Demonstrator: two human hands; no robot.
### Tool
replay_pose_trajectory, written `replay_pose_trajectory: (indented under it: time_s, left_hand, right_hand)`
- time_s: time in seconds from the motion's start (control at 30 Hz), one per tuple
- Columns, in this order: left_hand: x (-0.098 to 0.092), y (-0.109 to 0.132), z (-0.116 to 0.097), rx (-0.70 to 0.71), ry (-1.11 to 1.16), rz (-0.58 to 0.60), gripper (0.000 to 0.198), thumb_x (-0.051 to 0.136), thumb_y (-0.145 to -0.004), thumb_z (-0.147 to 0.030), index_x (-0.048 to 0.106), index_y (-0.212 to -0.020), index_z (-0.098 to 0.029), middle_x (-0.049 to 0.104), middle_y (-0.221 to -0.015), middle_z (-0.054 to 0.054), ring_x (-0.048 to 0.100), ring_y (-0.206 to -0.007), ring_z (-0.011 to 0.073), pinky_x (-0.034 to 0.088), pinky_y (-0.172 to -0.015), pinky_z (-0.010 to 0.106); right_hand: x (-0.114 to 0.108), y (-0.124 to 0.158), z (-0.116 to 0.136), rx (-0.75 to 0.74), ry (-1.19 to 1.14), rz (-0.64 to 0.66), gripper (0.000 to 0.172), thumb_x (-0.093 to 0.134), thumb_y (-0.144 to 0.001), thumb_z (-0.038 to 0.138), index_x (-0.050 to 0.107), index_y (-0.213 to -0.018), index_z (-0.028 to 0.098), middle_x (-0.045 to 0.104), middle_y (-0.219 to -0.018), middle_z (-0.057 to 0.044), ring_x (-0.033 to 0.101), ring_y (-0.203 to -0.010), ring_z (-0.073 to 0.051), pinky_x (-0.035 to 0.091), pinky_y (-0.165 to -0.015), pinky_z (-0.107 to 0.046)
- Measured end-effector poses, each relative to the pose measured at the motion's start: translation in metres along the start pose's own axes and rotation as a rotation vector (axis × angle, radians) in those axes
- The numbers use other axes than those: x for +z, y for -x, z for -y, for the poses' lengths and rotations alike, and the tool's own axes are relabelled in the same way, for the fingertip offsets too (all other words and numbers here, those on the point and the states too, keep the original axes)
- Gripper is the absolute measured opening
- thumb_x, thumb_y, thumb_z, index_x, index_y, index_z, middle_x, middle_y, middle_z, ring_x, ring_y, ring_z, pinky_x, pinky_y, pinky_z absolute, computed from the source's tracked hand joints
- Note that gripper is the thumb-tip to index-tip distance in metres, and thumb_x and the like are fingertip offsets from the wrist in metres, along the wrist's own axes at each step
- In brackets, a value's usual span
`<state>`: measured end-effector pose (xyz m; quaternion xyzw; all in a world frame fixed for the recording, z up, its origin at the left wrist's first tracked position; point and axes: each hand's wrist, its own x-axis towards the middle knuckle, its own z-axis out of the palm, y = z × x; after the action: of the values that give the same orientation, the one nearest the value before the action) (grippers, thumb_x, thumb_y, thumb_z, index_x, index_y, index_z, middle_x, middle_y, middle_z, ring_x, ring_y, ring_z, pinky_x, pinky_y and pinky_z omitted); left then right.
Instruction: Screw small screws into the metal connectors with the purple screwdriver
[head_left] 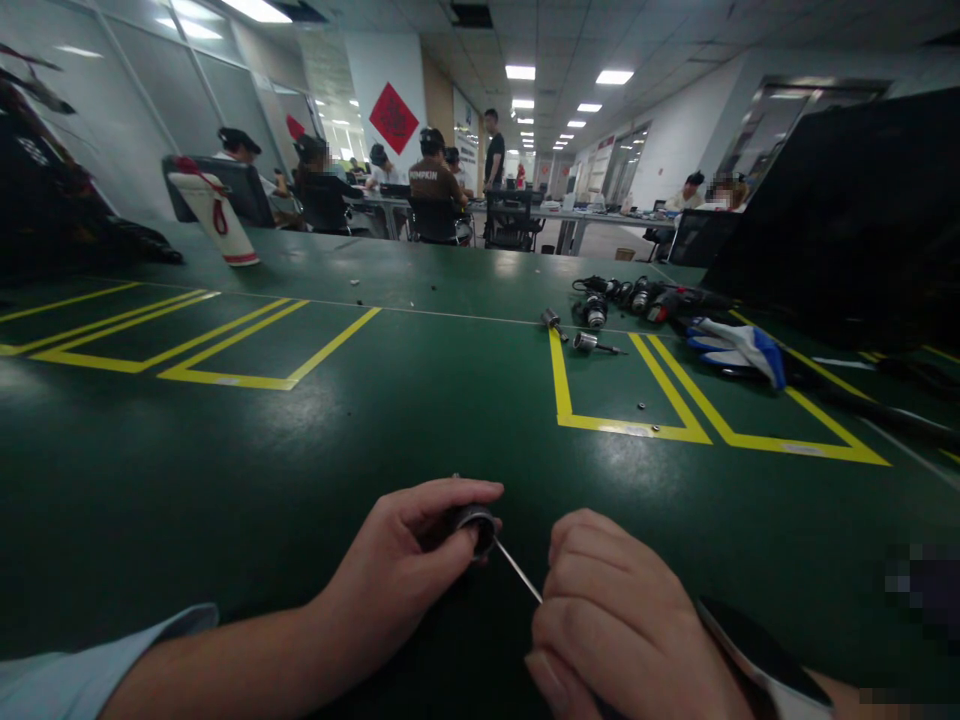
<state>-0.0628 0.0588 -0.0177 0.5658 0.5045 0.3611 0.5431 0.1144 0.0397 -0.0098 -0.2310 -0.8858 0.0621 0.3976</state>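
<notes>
My left hand [409, 560] holds a dark, round, hollow metal part [477, 518] between thumb and fingers, its open end turned toward me. Much of that part is hidden behind the fingers. Closed in a fist, my right hand [622, 600] grips what looks like a screwdriver, whose thin, straight metal shaft [517, 570] slants up and left. The shaft's tip meets the rim of the round part; whether it goes inside cannot be made out. The fist covers the handle. Both hands are just above the green table [225, 470].
Two metal cylindrical parts with shafts [586, 343] lie ahead on the right, with small nut-like pieces [655, 428] nearer. Behind them are dark tools with cables [596, 308] and a blue-and-white glove [739, 350]. A white cup-like container [217, 220] stands back left. Yellow tape marks the table.
</notes>
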Motion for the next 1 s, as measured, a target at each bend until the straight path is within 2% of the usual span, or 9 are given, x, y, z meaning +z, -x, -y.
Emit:
replay_pose_trajectory:
  time_s: [0.5, 1.0]
  left_hand:
    - [-0.0002, -0.0005, 0.0001, 0.016, -0.04, -0.002, 0.03, 0.057, -0.071, -0.019, 0.067, -0.099, -0.019, 0.07, -0.093, 0.006, 0.064, -0.087, 0.0208, 0.051, -0.078, 0.031]
    - [0.0009, -0.0007, -0.0003, -0.003, -0.003, -0.027, 0.03, 0.058, -0.068, -0.018, 0.069, -0.096, -0.02, 0.07, -0.096, 0.006, 0.063, -0.091, 0.0221, 0.051, -0.081, 0.034]
  right_hand:
    - [0.0051, 0.0005, 0.0014, -0.03, 0.052, -0.049, 0.025, 0.041, -0.076, 0.008, 0.052, -0.054, 0.014, 0.047, -0.048, -0.002, 0.041, -0.051, -0.012, 0.038, -0.05, -0.027]
    - [0.0088, 0.0003, -0.0021, -0.027, 0.03, -0.032, 0.024, 0.04, -0.076, 0.008, 0.053, -0.057, 0.014, 0.048, -0.049, -0.002, 0.042, -0.051, -0.012, 0.038, -0.051, -0.027]
